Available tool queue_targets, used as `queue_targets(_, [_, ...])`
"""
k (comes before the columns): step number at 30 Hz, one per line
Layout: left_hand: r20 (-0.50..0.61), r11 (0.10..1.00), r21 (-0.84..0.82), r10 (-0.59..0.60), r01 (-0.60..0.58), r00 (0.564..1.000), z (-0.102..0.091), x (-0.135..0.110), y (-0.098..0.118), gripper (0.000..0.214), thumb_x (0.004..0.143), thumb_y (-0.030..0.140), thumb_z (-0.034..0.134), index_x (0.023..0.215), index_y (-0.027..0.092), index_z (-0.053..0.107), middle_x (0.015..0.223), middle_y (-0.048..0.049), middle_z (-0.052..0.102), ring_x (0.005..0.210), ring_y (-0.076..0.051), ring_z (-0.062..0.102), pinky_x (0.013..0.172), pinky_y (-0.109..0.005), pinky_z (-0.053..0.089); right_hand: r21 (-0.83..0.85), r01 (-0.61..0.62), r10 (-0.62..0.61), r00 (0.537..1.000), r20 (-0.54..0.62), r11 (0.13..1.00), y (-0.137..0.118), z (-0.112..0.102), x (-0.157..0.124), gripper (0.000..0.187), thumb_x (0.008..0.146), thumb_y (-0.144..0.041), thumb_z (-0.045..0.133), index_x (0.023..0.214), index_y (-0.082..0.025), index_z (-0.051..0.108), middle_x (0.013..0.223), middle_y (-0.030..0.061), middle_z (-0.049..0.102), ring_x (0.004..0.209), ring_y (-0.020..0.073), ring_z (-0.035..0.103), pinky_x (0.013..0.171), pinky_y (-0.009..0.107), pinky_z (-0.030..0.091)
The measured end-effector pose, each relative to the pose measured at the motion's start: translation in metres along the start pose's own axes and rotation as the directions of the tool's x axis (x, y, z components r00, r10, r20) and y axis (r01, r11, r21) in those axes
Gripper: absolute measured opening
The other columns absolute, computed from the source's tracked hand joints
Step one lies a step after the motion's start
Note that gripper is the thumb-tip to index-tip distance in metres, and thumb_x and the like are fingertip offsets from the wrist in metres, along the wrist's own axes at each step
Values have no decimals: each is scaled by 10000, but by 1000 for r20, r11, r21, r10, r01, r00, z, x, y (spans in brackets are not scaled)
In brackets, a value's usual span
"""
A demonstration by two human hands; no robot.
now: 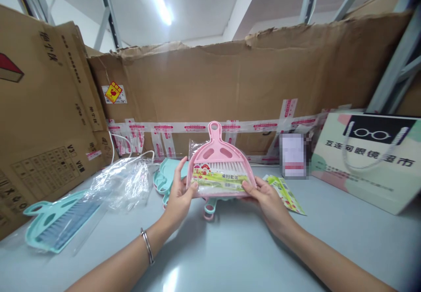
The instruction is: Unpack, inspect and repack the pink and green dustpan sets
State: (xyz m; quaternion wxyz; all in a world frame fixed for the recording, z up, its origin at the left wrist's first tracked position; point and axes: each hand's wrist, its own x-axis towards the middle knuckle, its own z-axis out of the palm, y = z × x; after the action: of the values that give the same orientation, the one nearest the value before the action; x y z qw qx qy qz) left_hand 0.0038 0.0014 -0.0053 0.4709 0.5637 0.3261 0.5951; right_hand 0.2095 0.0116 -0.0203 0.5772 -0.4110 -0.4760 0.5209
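Note:
Both my hands hold up a pink dustpan and brush set in clear plastic, its handle pointing upward. A printed label card covers its lower part, below white bristles. My left hand grips the left lower edge, thumb on the front. At the right lower edge, my right hand pinches it the same way. Behind the set, a mint-green dustpan is partly hidden. A mint handle end shows below it. Printed cards lie beside my right hand.
A wrapped mint dustpan with brush and crumpled clear bags lie at left. A paper carrier bag stands at right, near a blurred upright item. Large cardboard boxes wall the grey table's back and left.

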Motion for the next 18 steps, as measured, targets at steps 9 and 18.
queue_targets(9, [63, 990, -111, -84, 91, 994, -6, 3, -6, 777, 777, 278, 586, 1377, 325, 95, 1158, -91, 579, 915, -217, 629, 748, -383, 543, 0, -2, 2, 1000, -2, 1000, 0, 3, -4, 386, 595, -466, 715, 792, -179, 547, 752, 23, 665, 578, 157, 601, 523, 264, 466])
queue_targets(18, [164, 991, 36, -134, 130, 977, -6, 1, 6, 878, 749, 382, 600, 1386, 294, 2, 1142, -111, 588, 908, -204, 629, 715, -332, 544, -92, 1, -1, 1000, 1, 996, -16, 4, -5, 491, 589, -626, 639, 767, -186, 512, 568, -37, 586, 320, 89, 453, 363, 247, 376])
